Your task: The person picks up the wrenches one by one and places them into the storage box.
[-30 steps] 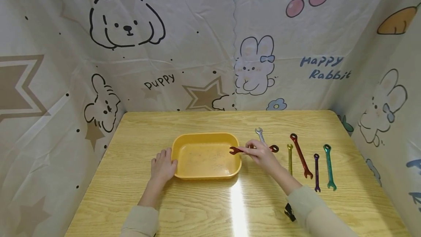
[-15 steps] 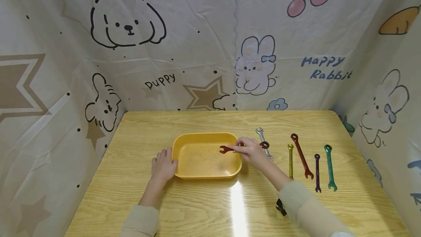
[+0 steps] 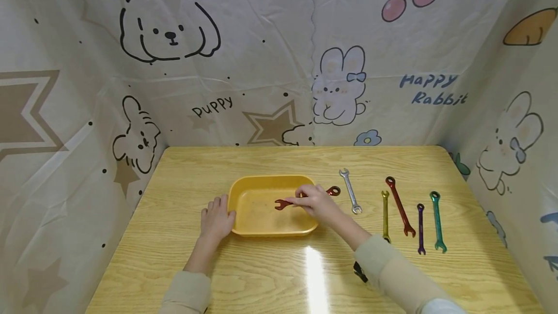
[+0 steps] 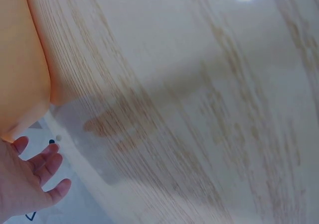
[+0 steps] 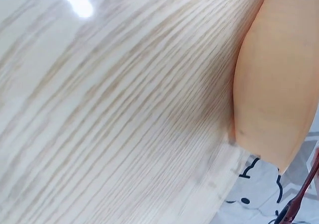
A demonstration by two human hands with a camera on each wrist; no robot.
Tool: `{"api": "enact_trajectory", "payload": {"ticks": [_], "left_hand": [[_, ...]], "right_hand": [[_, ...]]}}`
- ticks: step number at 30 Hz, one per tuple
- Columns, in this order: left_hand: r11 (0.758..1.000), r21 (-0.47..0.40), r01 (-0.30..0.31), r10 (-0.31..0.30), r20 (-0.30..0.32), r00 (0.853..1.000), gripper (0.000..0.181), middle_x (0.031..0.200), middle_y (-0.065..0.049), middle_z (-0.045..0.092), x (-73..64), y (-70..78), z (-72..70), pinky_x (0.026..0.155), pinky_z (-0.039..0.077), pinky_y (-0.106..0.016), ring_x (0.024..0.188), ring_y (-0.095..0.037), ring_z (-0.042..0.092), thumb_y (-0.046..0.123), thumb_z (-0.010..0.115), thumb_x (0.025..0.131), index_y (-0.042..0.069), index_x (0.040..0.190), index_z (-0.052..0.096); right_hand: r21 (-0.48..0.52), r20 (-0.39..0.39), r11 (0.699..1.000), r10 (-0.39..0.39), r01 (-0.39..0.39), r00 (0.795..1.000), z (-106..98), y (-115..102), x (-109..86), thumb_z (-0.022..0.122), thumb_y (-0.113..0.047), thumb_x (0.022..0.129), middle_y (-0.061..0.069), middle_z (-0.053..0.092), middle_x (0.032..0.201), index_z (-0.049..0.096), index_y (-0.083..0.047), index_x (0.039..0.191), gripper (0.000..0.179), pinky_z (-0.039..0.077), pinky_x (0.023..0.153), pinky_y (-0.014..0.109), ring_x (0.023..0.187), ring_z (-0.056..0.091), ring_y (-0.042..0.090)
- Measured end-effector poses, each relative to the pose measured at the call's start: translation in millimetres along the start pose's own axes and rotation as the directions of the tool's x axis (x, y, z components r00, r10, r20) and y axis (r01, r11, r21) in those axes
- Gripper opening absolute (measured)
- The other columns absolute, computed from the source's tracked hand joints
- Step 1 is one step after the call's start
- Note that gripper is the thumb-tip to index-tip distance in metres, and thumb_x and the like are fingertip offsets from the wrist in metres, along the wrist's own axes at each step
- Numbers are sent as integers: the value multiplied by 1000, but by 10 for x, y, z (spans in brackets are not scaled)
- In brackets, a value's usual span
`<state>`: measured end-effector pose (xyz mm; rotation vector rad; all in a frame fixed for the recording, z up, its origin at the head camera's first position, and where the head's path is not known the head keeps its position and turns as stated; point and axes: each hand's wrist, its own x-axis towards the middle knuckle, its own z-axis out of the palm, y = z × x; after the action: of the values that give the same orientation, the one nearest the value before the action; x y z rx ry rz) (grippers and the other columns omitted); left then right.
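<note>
My right hand [image 3: 315,202] pinches a red combination wrench [image 3: 283,204] above the right part of a yellow plastic tray [image 3: 272,231]. The wrench's open end points left over the tray floor, and its ring end sticks out past the tray's right rim; the hand hides its middle. In the right wrist view, part of the red wrench [image 5: 295,204] shows at the lower right edge beside the tray [image 5: 276,79]. My left hand [image 3: 216,218] rests against the tray's left side, fingers fairly straight. The left wrist view shows those fingers [image 4: 47,167] spread near the tray's outer wall [image 4: 22,64].
Right of the tray on the wooden table [image 3: 261,275] lie a silver wrench [image 3: 350,192], a yellow-green wrench [image 3: 385,214], another red wrench [image 3: 400,207], a purple wrench [image 3: 420,229] and a teal wrench [image 3: 438,222]. A printed cloth [image 3: 261,62] encloses the table behind and at both sides.
My right hand has moved left with the red wrench, from the tray's right rim to over its inside. The silver wrench is now fully uncovered. My left hand and the tray stay put.
</note>
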<state>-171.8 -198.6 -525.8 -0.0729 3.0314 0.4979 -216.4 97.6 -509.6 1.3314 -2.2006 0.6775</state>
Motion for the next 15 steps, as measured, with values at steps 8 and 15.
{"api": "enact_trajectory", "payload": {"ticks": [8, 15], "left_hand": [[1000, -3, 11, -11, 14, 1000, 45, 119, -19, 45, -3, 15, -22, 90, 29, -54, 109, -35, 40, 26, 43, 89, 4, 128, 36], [1000, 2, 12, -12, 15, 1000, 44, 119, -19, 46, 0, 13, -20, 90, 29, -54, 109, -35, 40, 26, 44, 89, 4, 127, 36]], "right_hand": [[-38, 65, 999, -9, 12, 998, 71, -66, 109, 71, -13, 75, -1, 55, 86, 72, -20, 103, 29, 40, 67, 31, 74, 48, 12], [-35, 145, 999, 23, -18, 989, 128, -107, 185, 69, -13, 78, -3, 55, 88, 70, -23, 107, 31, 36, 67, 28, 77, 49, 10]]}}
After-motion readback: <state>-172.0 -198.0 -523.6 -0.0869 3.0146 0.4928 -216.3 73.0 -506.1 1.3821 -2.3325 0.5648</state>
